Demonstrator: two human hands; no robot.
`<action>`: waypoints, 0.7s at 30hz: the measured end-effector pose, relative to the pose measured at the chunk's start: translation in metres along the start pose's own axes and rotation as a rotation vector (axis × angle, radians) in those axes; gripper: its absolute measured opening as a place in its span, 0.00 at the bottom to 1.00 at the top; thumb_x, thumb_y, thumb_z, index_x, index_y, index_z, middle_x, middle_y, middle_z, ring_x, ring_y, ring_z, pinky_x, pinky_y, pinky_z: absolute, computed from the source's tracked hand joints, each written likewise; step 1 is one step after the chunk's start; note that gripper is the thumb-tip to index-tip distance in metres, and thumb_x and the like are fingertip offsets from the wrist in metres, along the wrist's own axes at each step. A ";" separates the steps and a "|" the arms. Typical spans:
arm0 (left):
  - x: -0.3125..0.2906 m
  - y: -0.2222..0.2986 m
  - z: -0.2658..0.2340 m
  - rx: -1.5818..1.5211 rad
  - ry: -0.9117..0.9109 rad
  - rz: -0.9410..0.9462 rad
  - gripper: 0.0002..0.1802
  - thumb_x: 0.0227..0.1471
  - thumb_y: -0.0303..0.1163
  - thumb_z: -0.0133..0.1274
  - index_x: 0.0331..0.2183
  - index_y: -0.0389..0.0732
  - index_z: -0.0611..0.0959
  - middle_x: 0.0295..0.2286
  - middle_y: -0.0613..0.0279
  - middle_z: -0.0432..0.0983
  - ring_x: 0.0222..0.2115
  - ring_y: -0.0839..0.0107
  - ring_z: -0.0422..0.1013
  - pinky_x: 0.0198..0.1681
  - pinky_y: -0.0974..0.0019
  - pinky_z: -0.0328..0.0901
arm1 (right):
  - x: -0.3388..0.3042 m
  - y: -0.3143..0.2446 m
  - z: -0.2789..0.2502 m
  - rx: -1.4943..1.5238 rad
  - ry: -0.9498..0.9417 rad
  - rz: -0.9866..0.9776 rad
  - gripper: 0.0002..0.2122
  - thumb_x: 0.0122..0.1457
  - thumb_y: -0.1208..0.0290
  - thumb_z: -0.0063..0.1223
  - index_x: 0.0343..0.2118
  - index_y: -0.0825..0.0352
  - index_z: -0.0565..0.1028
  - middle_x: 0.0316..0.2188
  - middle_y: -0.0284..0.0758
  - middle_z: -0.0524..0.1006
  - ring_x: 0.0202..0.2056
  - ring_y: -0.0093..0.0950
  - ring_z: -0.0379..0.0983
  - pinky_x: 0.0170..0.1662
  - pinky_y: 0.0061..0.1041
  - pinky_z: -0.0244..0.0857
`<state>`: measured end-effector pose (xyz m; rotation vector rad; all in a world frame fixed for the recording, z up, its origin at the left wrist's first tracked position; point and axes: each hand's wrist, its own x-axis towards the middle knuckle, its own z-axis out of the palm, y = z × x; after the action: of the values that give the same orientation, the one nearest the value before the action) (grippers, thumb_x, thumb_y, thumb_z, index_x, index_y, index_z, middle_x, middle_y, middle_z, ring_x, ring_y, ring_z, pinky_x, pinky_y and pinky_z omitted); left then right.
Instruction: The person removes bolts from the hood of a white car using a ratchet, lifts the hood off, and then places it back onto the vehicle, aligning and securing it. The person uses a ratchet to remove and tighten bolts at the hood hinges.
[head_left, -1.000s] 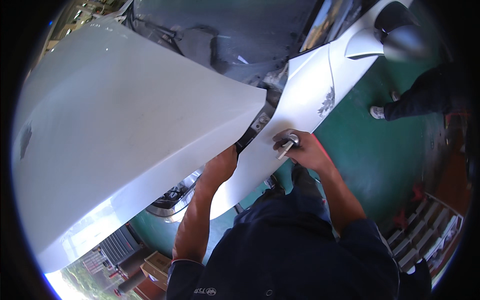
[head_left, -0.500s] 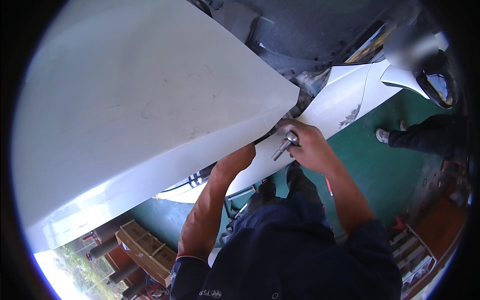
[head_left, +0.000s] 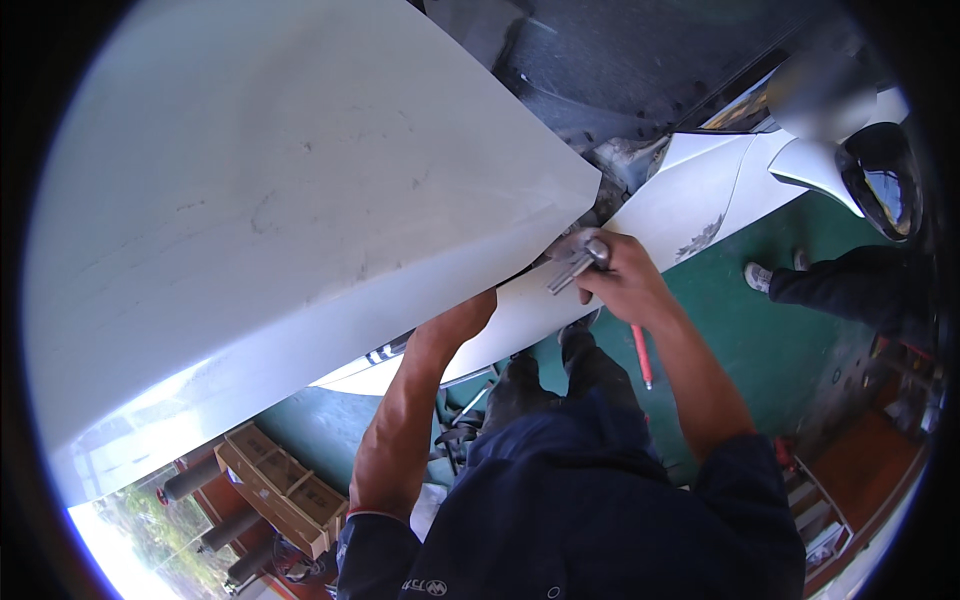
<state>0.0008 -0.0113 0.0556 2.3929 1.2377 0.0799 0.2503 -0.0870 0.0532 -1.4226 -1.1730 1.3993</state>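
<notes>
My right hand is closed around a metal ratchet wrench, at the gap between the raised white hood and the white fender. The tool's rounded head shows above my fingers, and a short bright shaft points down and to the left. Under the edge of the hood, my left hand reaches into the gap; its fingers are hidden there. Dark smudges and scratches mark the hood's surface.
Another person's legs and shoes are at the right, below the side mirror. A red-handled tool lies by my legs on the green floor. Cardboard boxes stand at lower left. Scuffs mark the fender.
My right hand and the ratchet have shifted slightly up and to the right. My left hand has drawn slightly left, with its fingers still under the hood. More of the red tool shows.
</notes>
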 end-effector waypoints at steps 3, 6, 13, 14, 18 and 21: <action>-0.008 0.007 -0.005 -0.094 0.074 0.057 0.17 0.63 0.29 0.55 0.52 0.35 0.80 0.44 0.38 0.79 0.42 0.36 0.76 0.50 0.42 0.69 | -0.014 0.007 -0.008 0.001 0.160 -0.046 0.08 0.61 0.77 0.61 0.43 0.69 0.81 0.27 0.35 0.81 0.25 0.22 0.77 0.32 0.27 0.72; -0.008 0.020 -0.008 -0.166 0.048 0.028 0.23 0.60 0.36 0.62 0.53 0.36 0.79 0.45 0.40 0.79 0.44 0.39 0.77 0.50 0.44 0.70 | -0.023 0.015 -0.013 -0.031 0.329 -0.088 0.08 0.61 0.71 0.66 0.39 0.69 0.82 0.27 0.34 0.82 0.26 0.20 0.76 0.32 0.28 0.71; 0.007 0.044 -0.007 -0.127 -0.010 -0.156 0.31 0.51 0.40 0.72 0.53 0.37 0.81 0.44 0.44 0.82 0.43 0.46 0.79 0.49 0.48 0.73 | -0.020 0.036 0.027 -0.297 0.443 -0.155 0.14 0.57 0.61 0.71 0.31 0.68 0.80 0.18 0.40 0.77 0.20 0.40 0.75 0.27 0.36 0.69; 0.008 0.044 -0.006 -0.113 0.000 -0.151 0.31 0.50 0.39 0.72 0.53 0.37 0.81 0.44 0.44 0.82 0.43 0.46 0.79 0.49 0.49 0.72 | -0.017 0.040 0.035 -0.325 0.487 -0.205 0.15 0.56 0.63 0.73 0.30 0.70 0.79 0.17 0.40 0.75 0.17 0.38 0.73 0.25 0.34 0.67; 0.010 0.037 0.000 -0.120 0.007 -0.112 0.31 0.49 0.37 0.72 0.52 0.35 0.82 0.41 0.47 0.82 0.40 0.52 0.79 0.48 0.51 0.72 | -0.012 0.049 0.055 -0.326 0.578 -0.167 0.15 0.55 0.63 0.74 0.27 0.67 0.77 0.15 0.38 0.74 0.17 0.39 0.74 0.23 0.35 0.67; 0.010 0.032 -0.001 -0.185 -0.022 -0.160 0.27 0.49 0.35 0.70 0.50 0.35 0.84 0.39 0.49 0.83 0.38 0.58 0.78 0.47 0.54 0.72 | -0.010 0.048 0.058 -0.326 0.601 -0.141 0.14 0.55 0.63 0.74 0.26 0.64 0.78 0.15 0.36 0.75 0.17 0.37 0.75 0.22 0.33 0.68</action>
<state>0.0311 -0.0197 0.0682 2.1257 1.3451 0.1137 0.1967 -0.1124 0.0053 -1.7801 -1.0947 0.6208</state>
